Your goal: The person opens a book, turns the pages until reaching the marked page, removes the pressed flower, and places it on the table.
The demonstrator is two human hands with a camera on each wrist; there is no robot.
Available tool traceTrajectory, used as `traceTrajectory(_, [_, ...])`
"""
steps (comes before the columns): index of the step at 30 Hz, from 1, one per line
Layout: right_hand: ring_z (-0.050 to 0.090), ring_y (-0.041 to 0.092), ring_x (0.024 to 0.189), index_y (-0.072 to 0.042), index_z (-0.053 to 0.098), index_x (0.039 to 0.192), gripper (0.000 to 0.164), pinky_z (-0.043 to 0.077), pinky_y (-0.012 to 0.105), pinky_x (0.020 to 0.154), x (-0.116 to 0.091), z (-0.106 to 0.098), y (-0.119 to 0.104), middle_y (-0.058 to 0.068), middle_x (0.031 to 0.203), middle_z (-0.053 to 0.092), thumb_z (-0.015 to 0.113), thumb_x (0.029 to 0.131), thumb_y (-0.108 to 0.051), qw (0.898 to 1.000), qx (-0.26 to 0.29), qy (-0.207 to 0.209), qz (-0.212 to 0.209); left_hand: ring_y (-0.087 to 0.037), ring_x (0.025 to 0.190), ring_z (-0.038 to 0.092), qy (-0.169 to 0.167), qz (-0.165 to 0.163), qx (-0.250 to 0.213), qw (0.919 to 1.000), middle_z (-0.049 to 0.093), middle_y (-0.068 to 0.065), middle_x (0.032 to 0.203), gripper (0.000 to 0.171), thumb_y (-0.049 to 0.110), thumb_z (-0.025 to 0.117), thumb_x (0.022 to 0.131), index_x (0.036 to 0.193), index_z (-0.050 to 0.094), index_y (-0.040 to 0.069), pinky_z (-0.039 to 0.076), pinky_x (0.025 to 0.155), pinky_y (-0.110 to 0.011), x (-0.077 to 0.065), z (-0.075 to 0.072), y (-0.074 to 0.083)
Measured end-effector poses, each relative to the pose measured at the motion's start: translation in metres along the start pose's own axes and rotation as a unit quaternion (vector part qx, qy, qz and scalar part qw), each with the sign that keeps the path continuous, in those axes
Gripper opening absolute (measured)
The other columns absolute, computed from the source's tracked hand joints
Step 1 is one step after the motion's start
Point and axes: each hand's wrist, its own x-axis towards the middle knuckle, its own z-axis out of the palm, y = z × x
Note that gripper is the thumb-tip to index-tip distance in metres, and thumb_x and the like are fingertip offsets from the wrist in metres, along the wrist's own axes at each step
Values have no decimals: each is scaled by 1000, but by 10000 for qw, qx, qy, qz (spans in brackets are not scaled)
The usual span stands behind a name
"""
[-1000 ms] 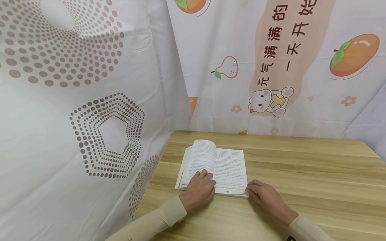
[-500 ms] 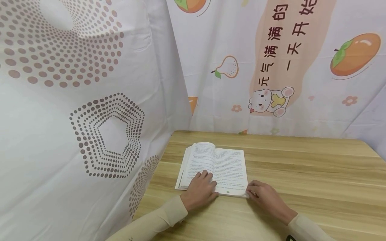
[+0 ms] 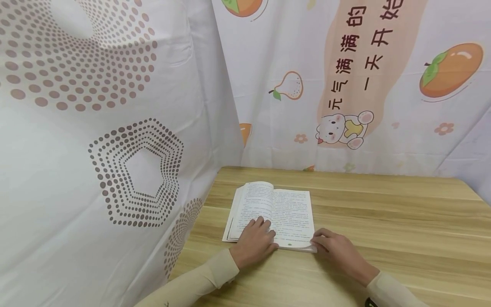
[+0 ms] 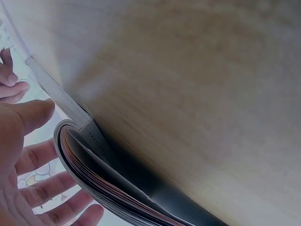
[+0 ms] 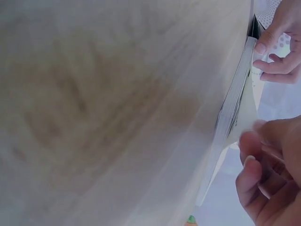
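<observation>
An open book (image 3: 293,217) lies on the wooden table with printed text on both pages. My left hand (image 3: 254,244) rests on the lower part of the left-hand pages near the spine, fingers extended; in the left wrist view its spread fingers (image 4: 49,188) lie over the curved page block (image 4: 101,188). At the lower right corner, my right hand (image 3: 339,253) pinches a page between thumb and forefinger. That page (image 5: 244,115) stands slightly lifted from the stack below in the right wrist view. The remaining right fingers are curled.
Bare wooden tabletop (image 3: 391,217) extends right of the book. A white curtain with dotted patterns (image 3: 142,170) hangs close on the left. Behind the table hangs a printed cloth (image 3: 291,128) with fruit and a cartoon bear.
The arched left page has settled lower and flatter. My left thumb has moved out to the right, near the book's bottom edge. The right fingertips have shifted slightly left with the page corner.
</observation>
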Motion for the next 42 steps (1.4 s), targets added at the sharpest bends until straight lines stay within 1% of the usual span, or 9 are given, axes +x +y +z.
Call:
traceTrajectory(5, [65,13,78,-8,73,92,24,54,29,63,1,1,0,0,96,63,80,71,-2,9996,-184,-31,-210,-18,76,41,-12,17,47,10000,51,2,81,37,55,59,87,76,66,20,38,64,-31,0,-2,0])
traceTrajectory(13, [63,9,76,-11,73,84,17,53,28,62,2,1,0,-4,89,64,80,70,-3,9997,-8,11,-232,-18,75,42,-110,31,79,9999,52,2,81,43,61,58,85,80,68,19,39,63,-30,2,-3,0])
traceTrajectory(16, [60,5,74,-12,73,80,15,51,23,61,3,-1,0,-6,87,64,81,70,-3,9998,205,-63,-39,-17,74,42,-132,24,73,9999,52,2,81,47,64,57,82,82,68,19,40,63,-31,4,-2,-1])
traceTrajectory(20, [51,-3,65,-16,74,80,13,45,18,55,5,-6,0,-10,86,64,79,74,-6,9960,751,-154,464,-17,72,41,-120,59,41,9999,52,3,79,46,64,58,82,80,69,20,40,61,-31,5,0,-2])
traceTrajectory(25, [44,-6,56,-19,73,81,10,40,16,50,7,-13,-1,-12,87,63,78,78,-11,9891,1266,188,734,-17,71,41,-145,24,-15,9999,50,3,76,39,56,58,87,75,68,20,38,60,-30,5,-2,-3])
traceTrajectory(29, [42,-5,52,-19,72,88,10,37,16,47,11,-16,-2,-9,91,64,76,80,-13,9877,1229,521,817,-16,70,42,-175,-96,-111,9997,49,3,74,31,41,57,91,71,64,20,38,59,-30,7,-5,-1])
traceTrajectory(34, [38,-4,49,-14,68,108,31,34,18,44,14,-18,-3,-3,93,65,78,78,-13,9842,1134,797,1100,-17,68,41,-289,-337,-77,9990,48,2,72,23,35,53,88,77,63,17,39,61,-33,10,-6,3])
traceTrajectory(39, [38,-6,51,-12,66,115,40,35,17,45,12,-14,-4,-3,94,64,79,77,-14,9853,1102,627,1143,-20,71,47,-449,-513,125,9976,54,1,77,26,38,51,89,87,64,16,42,67,-36,14,-7,8])
traceTrajectory(42, [38,-6,51,-12,65,117,42,36,17,46,9,-11,-5,-1,95,64,79,77,-14,9842,1178,475,1238,-20,71,51,-513,-525,291,9969,58,0,81,26,35,49,91,96,62,13,44,68,-36,15,-5,7])
